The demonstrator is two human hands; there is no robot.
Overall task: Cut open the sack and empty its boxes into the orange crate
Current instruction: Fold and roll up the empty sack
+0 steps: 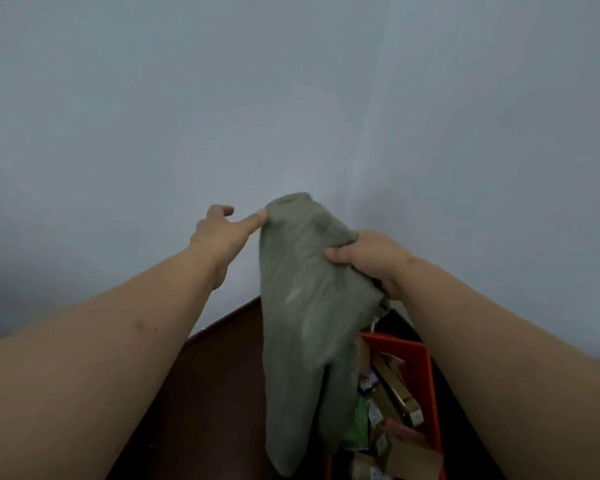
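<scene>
A limp grey-green sack (pixel 302 323) hangs in front of me, held up high with its lower end dangling over the orange crate (pixel 420 362). My right hand (pixel 371 258) is clenched on the sack's upper right side. My left hand (pixel 222 230) is at the sack's top left corner, thumb pressed against the cloth and fingers partly spread. Several small cardboard boxes (pixel 392 417) and packets lie piled inside the crate, partly hidden behind the sack.
The crate sits on a dark brown table (pixel 205 393) whose far corner meets a plain pale blue wall (pixel 291 98). Both my bare forearms reach in from the bottom corners.
</scene>
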